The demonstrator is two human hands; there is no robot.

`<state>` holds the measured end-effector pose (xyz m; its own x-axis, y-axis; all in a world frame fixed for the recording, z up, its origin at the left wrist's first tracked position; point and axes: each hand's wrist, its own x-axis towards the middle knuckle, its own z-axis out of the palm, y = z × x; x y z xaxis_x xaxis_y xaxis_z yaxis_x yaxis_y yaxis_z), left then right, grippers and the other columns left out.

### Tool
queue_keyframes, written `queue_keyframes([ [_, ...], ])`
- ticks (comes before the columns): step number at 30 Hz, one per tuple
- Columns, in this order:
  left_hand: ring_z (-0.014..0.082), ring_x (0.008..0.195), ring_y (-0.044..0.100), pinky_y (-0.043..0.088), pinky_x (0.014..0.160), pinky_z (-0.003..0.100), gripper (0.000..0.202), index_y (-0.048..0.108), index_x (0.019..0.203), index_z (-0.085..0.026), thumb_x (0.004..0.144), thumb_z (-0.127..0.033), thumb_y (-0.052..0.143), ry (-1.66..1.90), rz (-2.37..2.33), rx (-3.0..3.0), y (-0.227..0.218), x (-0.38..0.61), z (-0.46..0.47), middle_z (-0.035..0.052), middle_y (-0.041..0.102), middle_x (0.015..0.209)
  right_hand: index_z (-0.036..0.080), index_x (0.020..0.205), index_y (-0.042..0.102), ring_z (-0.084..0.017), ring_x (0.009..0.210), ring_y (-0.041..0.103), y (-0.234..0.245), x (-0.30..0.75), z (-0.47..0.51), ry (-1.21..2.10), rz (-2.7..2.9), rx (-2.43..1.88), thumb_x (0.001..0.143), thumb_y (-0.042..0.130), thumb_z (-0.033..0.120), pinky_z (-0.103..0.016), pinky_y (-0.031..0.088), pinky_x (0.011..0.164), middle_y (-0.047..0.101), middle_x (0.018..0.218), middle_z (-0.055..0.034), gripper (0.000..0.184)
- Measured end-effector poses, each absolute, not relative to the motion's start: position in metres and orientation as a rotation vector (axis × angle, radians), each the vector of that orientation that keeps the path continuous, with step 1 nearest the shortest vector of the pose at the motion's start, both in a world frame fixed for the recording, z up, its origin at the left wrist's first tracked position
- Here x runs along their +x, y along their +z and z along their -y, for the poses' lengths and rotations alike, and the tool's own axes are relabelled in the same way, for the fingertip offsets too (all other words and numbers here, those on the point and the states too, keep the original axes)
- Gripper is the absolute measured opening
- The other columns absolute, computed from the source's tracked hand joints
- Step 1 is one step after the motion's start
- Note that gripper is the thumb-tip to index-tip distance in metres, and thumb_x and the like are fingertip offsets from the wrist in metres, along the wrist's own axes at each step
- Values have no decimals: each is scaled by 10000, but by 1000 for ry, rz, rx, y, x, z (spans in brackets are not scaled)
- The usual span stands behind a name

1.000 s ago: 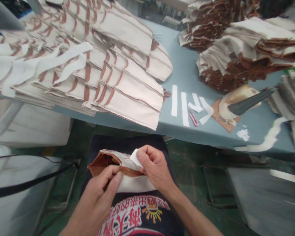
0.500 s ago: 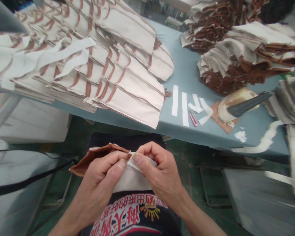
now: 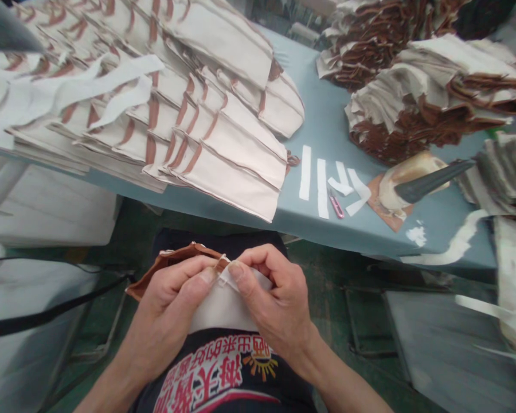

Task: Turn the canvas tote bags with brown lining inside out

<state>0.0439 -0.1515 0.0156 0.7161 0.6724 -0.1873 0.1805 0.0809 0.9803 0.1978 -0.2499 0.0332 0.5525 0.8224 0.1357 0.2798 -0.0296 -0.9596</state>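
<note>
Over my lap I hold a cream and brown fabric piece (image 3: 217,307). My left hand (image 3: 172,312) is closed on its brown-edged top, thumb and forefinger pinching beside the seam. My right hand (image 3: 273,307) is closed too, pinching a small white strip (image 3: 229,279) against the fabric right next to my left thumb. The two thumbs nearly touch. The brown side of the piece (image 3: 161,267) sticks out to the left of my left hand.
A grey-blue table (image 3: 327,120) stands ahead. Overlapping cream pieces with brown bands (image 3: 206,137) cover its left side. Brown and cream heaps (image 3: 421,97) lie at the right. White strips (image 3: 322,180), a small pink tool (image 3: 336,205) and a dark tool (image 3: 430,180) lie near the front edge.
My hands have come together on the fabric piece. The white strip, lifted by my right fingers a second ago, is now pressed down at the seam between both thumbs.
</note>
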Motion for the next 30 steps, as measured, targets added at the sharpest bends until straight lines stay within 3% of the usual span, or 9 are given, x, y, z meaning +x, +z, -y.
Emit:
queue_keyframes([
  [9,172,688,678,506,550,195,368,911,1054,-223,1101,-475,648,467,-744,1492,14,42,151,42,819,873,173,878,775,-106,548,718,22,192,246,227,1150,-1672,1051,723,247,-194,487,540,804,711,-7,195],
  [16,169,693,693,521,564,189,314,877,947,-213,1062,-408,659,540,-744,1477,11,45,153,36,800,852,191,869,756,-133,562,749,20,187,243,47,1207,-1751,1097,680,288,-227,505,568,806,705,-12,259],
  [21,132,584,625,484,503,162,203,759,788,-209,940,-344,747,575,-783,1480,15,50,156,-15,735,713,178,851,753,-137,550,751,15,182,242,1,1204,-1768,1124,653,314,-235,492,569,797,688,-21,320],
  [30,101,459,551,437,419,150,246,730,666,-226,885,-270,627,785,-833,1669,21,57,156,-61,663,585,171,886,750,-125,526,724,14,182,244,57,1245,-1704,1141,634,327,-232,473,544,795,695,-14,321],
])
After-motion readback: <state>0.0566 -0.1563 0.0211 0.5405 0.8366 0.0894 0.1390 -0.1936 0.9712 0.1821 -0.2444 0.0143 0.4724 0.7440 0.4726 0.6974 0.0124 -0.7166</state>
